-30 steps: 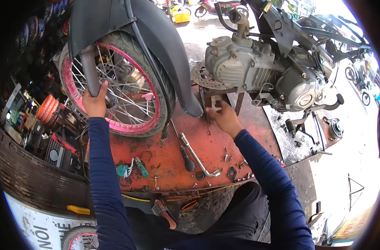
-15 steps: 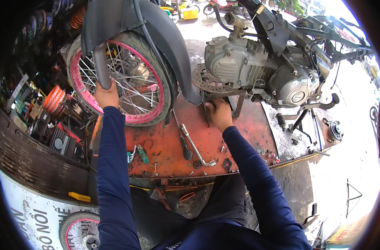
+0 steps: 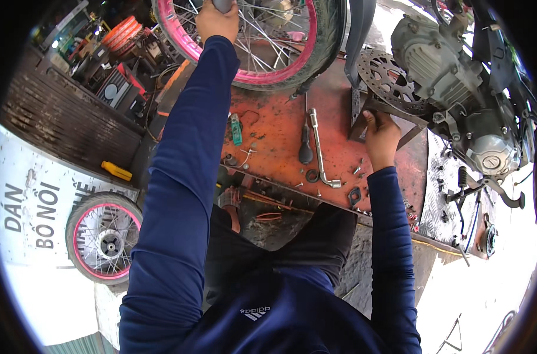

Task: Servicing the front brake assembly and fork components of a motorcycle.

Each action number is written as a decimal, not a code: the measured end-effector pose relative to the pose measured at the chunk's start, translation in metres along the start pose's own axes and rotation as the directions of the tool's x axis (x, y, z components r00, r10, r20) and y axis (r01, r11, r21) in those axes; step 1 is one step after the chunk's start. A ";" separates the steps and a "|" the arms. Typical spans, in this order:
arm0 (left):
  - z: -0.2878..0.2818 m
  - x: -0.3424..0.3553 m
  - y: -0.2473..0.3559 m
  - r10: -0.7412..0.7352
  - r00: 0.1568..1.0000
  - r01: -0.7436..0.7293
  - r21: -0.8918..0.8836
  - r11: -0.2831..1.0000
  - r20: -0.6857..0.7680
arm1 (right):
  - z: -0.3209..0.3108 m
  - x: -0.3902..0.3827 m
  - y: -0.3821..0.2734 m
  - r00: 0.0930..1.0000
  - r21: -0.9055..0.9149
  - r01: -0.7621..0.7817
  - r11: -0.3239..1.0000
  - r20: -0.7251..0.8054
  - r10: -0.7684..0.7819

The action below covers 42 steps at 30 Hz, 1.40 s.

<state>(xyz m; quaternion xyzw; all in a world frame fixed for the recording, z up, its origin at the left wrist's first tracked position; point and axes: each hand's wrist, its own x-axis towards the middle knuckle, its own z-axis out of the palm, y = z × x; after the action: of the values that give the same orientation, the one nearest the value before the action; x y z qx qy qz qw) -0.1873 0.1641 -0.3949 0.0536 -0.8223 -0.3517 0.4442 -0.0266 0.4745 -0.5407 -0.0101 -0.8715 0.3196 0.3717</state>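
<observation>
At the upper edge, my left hand (image 3: pixel 217 22) is closed round the grey fork leg (image 3: pixel 223 5) of a motorbike. Beside that hand is the spoked front wheel (image 3: pixel 298 74), with a pink rim and black tyre. My right hand (image 3: pixel 381 137) grips the near corner of a dark metal stand (image 3: pixel 407 115) under the engine, its thumb on top and its other fingers partly hidden. Just above the stand sits a brake disc (image 3: pixel 371 74) full of holes. The grey engine (image 3: pixel 439 65) is right of the disc, and a dark mudguard (image 3: pixel 358 35) hangs between wheel and disc.
On the red bench (image 3: pixel 268 141) lie a socket wrench (image 3: pixel 317 141), a black-handled screwdriver (image 3: pixel 305 150), a green-cased tool (image 3: pixel 236 130) and small bolts. A checkered metal plate (image 3: pixel 436 200) adjoins at right. A second pink-rimmed wheel (image 3: pixel 106 271) leans against a white sign (image 3: pixel 21 177) at lower left.
My view has tipped downward and swung left, so bench, wheel and engine appear higher and further right. Both hands keep their holds on the fork leg and the stand.
</observation>
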 end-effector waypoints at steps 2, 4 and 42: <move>-0.010 0.008 -0.029 0.205 0.944 -0.222 -0.037 0.974 -0.260 | 0.013 0.001 -0.014 1.000 0.029 0.008 1.000 0.009 -0.008; -0.016 0.003 -0.033 0.154 0.974 -0.169 -0.084 0.982 -0.166 | 0.020 0.008 -0.013 0.999 0.004 -0.007 1.000 0.053 0.006; 0.012 -0.008 -0.112 -0.557 0.750 0.423 -0.906 -0.011 0.357 | 0.168 0.172 -0.308 0.990 0.968 -0.130 0.215 0.139 -0.027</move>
<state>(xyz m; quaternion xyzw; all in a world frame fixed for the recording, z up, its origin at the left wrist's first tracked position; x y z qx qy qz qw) -0.2173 0.0900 -0.4746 0.0689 -0.3159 -0.9081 0.2661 -0.1928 0.1814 -0.3441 0.2161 -0.5002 0.8064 0.2299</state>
